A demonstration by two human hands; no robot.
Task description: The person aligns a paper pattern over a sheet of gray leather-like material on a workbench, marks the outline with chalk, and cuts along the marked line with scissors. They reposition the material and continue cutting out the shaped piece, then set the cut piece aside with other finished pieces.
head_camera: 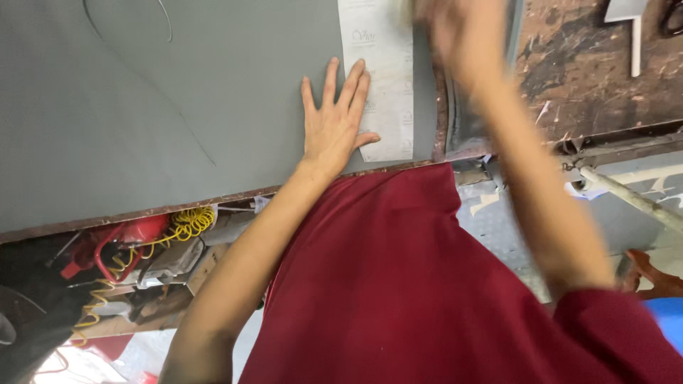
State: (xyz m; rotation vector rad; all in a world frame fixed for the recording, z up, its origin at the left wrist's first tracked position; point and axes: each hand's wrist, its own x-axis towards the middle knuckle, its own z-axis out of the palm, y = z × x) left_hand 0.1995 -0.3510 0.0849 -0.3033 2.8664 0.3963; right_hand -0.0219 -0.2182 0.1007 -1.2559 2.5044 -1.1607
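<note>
Paper strip: a long pale strip of paper (384, 78) lies flat on the grey sheet, near its right edge; its back side faces up, with faint print
Long axis: the strip runs away from you, from the near edge of the sheet up and out of the top of the picture
Left hand: your left hand (334, 124) lies palm down on the sheet, fingers (353, 85) spread apart and straight, clamped on nothing; the outer fingers and the thumb overlap the strip's left edge and pin it
Direction from fingers: the strip lies just to the right of your left palm, its length roughly parallel to your fingers
Right hand: your right hand (455, 32) is at the far end of the strip, near its right edge, badly blurred; you cannot tell whether its fingers are apart or together, or whether they hold anything
Nearer hand: both touch or nearly touch the strip; the left is on its near half, the right over its far part
Grey sheet: the grey sheet (142, 107) covers the bench (597, 85), whose bare, stained brown top shows to the right
Containers: none in view on the bench; under its near edge a red tool (128, 238) with a yellow coiled hose (188, 224) sits among clutter
</note>
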